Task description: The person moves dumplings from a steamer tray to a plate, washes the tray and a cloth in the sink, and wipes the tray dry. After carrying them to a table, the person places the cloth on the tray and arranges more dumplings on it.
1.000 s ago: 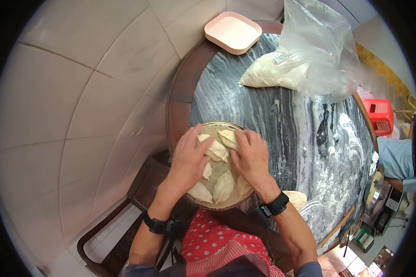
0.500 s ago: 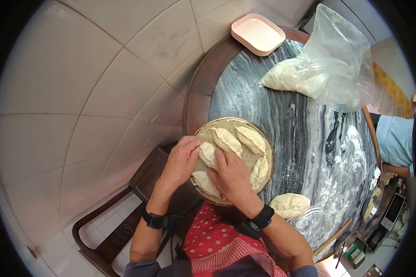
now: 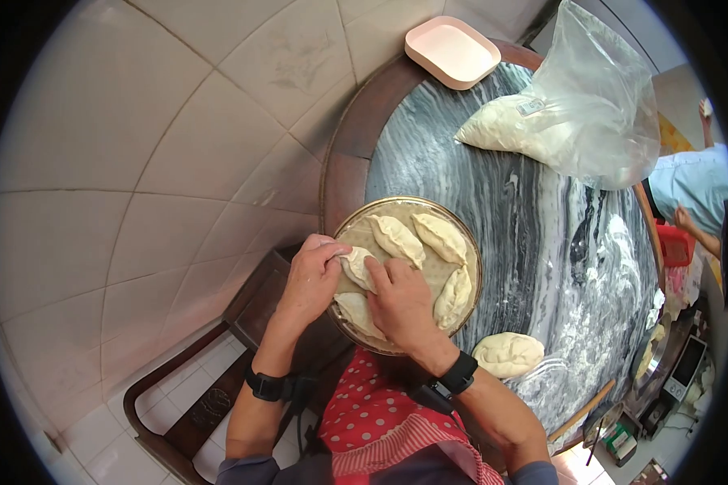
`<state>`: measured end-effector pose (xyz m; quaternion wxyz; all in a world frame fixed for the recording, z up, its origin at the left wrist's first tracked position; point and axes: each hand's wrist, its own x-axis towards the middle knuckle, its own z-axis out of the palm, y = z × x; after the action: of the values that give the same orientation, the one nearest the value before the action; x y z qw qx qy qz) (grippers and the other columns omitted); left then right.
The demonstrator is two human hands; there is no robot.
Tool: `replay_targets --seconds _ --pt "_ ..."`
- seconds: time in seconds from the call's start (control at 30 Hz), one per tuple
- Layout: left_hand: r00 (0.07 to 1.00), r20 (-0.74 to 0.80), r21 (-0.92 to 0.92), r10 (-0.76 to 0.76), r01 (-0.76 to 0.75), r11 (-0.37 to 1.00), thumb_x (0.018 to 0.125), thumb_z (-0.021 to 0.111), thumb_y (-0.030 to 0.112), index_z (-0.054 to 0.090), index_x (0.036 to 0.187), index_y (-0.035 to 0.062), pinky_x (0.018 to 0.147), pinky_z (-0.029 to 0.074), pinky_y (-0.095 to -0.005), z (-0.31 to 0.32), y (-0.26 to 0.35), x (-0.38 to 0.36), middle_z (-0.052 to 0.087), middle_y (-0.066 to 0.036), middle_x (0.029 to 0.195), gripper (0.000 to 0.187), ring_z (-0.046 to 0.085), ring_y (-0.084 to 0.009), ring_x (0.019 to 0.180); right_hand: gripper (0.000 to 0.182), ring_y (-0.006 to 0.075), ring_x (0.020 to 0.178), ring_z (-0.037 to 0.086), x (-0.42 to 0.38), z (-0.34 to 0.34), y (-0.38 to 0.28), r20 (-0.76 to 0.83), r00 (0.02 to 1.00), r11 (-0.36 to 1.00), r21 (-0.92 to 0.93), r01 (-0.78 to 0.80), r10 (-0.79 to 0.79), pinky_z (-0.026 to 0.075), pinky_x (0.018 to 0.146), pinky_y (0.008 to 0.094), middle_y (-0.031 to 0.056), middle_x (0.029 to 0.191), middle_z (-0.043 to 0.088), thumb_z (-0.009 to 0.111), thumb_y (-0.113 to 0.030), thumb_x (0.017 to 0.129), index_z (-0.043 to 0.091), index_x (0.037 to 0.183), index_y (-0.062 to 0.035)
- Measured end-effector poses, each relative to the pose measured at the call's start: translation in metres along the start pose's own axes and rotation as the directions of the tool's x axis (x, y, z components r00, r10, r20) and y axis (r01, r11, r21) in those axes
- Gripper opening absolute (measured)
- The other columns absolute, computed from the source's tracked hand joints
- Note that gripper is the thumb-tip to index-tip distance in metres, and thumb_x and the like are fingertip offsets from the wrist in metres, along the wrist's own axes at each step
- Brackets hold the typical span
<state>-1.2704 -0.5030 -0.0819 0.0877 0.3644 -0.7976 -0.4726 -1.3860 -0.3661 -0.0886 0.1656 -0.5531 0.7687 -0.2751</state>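
A round tray (image 3: 467, 319) holds several pale dumplings, and its lower edge lies near the red dotted apron. My left hand (image 3: 311, 275) pinches the left end of one dumpling (image 3: 356, 268) on the tray's left side. The fingertips of my right hand (image 3: 403, 303) are bent against the same dumpling's right end. Another dumpling (image 3: 357, 314) lies just below it, partly behind my right hand. Two more rest at the top of the tray and one at its right side.
On the marble table (image 3: 510, 234) are an oval dough piece (image 3: 508, 356), a flour bag (image 3: 526, 129), a pink container (image 3: 453, 52) and scattered flour. A rolling pin (image 3: 582, 411) lies at the lower right edge. Another person (image 3: 692, 190) stands at the far right; a chair (image 3: 186, 420) is lower left.
My left hand has shifted slightly left and up at the dumpling's end. At the far right the other person has moved, and a raised hand and a red basket now show.
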Motion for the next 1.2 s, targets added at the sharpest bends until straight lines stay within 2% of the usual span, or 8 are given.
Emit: replay_targets --seconds 0.07,0.5,0.57,0.67,0.83,0.97,1.07,1.2 --pt "0.999 -0.03 0.055 0.019 -0.017 0.998 0.082 0.05 -0.001 0.068 0.096 -0.0023 0.084 0.047 -0.0373 0.001 0.001 0.001 0.06 -0.02 0.099 0.022 0.06 -0.0339 0.094 0.046 0.0275 0.085 0.054 0.0 0.006 0.002 -0.01 1.0 1.0 0.013 -0.014 0.014 0.043 0.07 0.0392 0.0098 0.088 0.051 0.064 -0.008 0.072 0.056 0.117 -0.0047" --pt "0.996 -0.075 0.066 -0.038 0.043 0.997 0.082 0.053 -0.001 0.066 0.098 -0.002 0.081 0.048 -0.0389 -0.002 0.012 0.002 0.06 -0.019 0.098 0.02 0.061 -0.0348 0.09 0.049 0.0287 0.085 0.056 -0.001 -0.014 -0.001 0.029 0.998 0.998 0.045 -0.051 0.049 0.045 0.07 0.0399 0.0118 0.091 0.053 0.068 -0.011 0.073 0.054 0.119 -0.0054" --pt "0.989 -0.125 0.083 0.074 -0.064 0.995 0.083 0.053 -0.004 0.066 0.102 -0.0016 0.077 0.048 -0.033 -0.003 0.02 0.008 0.061 -0.015 0.101 0.022 0.061 -0.0272 0.086 0.048 0.0294 0.089 0.057 -0.001 -0.026 0.002 -0.152 0.987 0.997 0.065 -0.036 0.045 0.047 0.073 0.0399 0.0128 0.098 0.055 0.069 -0.012 0.075 0.054 0.12 -0.005" --pt "0.963 -0.123 0.137 0.242 -0.225 0.965 0.081 0.054 -0.005 0.064 0.104 -0.0015 0.081 0.048 -0.0364 0.009 0.027 0.022 0.061 -0.017 0.102 0.025 0.061 -0.0322 0.091 0.046 0.0306 0.09 0.057 0.011 -0.032 0.019 -0.159 0.98 0.99 -0.044 -0.131 0.122 0.048 0.075 0.0398 0.0133 0.102 0.056 0.069 -0.013 0.076 0.055 0.118 -0.0036" --pt "0.966 -0.045 0.255 0.254 -0.235 0.938 0.08 0.059 -0.004 0.06 0.112 -0.0006 0.086 0.046 -0.0406 0.025 0.032 0.031 0.059 -0.018 0.107 0.032 0.058 -0.0356 0.099 0.039 0.0293 0.084 0.056 0.02 -0.018 0.029 -0.17 0.983 0.983 -0.159 -0.096 0.069 0.048 0.07 0.0396 0.0126 0.091 0.054 0.063 -0.009 0.075 0.056 0.112 -0.0008" --pt "0.986 -0.026 0.171 0.164 -0.157 0.973 0.08 0.056 -0.007 0.058 0.117 0.0013 0.086 0.047 -0.0396 0.026 0.034 0.033 0.058 -0.018 0.109 0.037 0.058 -0.036 0.101 0.033 0.0272 0.079 0.055 0.021 -0.013 0.023 -0.213 0.972 0.99 -0.078 -0.115 0.096 0.045 0.065 0.0375 0.0109 0.083 0.051 0.06 -0.006 0.074 0.057 0.107 -0.0008" --pt "0.969 0.021 0.218 0.248 -0.247 0.944 0.081 0.055 -0.007 0.058 0.117 0.002 0.086 0.047 -0.0394 0.024 0.03 0.036 0.057 -0.019 0.11 0.038 0.058 -0.0364 0.101 0.031 0.0265 0.078 0.055 0.019 -0.009 0.022 -0.215 0.972 0.993 -0.044 -0.11 0.098 0.043 0.063 0.0382 0.0095 0.081 0.05 0.06 -0.006 0.075 0.058 0.106 -0.0014" --pt "0.969 0.016 0.247 0.248 -0.245 0.938 0.08 0.055 -0.008 0.059 0.116 0.0026 0.086 0.047 -0.0395 0.022 0.041 0.039 0.056 -0.019 0.113 0.038 0.057 -0.0363 0.102 0.042 0.0287 0.088 0.055 0.014 -0.032 0.029 -0.209 0.971 0.993 0.027 -0.115 0.118 0.043 0.07 0.0397 0.0121 0.095 0.054 0.067 -0.01 0.073 0.056 0.113 -0.003"
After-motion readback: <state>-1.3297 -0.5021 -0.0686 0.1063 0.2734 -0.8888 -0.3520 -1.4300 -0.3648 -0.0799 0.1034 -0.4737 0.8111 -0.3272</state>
